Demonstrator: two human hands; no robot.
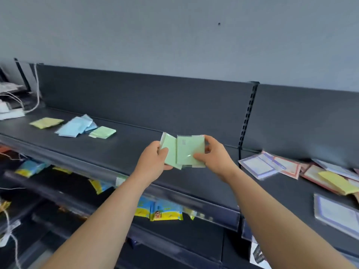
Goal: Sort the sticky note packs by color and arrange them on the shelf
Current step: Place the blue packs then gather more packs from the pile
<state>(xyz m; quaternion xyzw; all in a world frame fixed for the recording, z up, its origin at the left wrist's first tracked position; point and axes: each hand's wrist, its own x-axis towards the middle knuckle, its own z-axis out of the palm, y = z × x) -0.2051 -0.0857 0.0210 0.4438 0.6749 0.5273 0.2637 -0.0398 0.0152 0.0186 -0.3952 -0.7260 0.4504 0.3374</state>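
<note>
- Both bare forearms reach forward and meet over the middle of the shelf (126, 148), closer to its front edge than to its back panel.
- The left hand (153, 162) grips the first green pack (169, 152), with the thumb curled over its face and the fingers underneath.
- The right hand (215, 158) pinches the second green pack (191, 150), thumb on its lower right corner and fingers behind its right edge.
- The second pack overlaps the right side of the first, and both are held in the air above the shelf.
- Toward the shelf's left end lie a yellow pack (46, 122), a loose heap of blue packs (74, 126) and, just beside it, a third green pack (102, 132).
- The next shelf section to the right carries bordered sheets (260, 166) and a yellow pad (338, 181).
- A lower shelf holds blue-and-yellow packets (166, 211).
- A grey wall (174, 35) rises behind the shelf.
</note>
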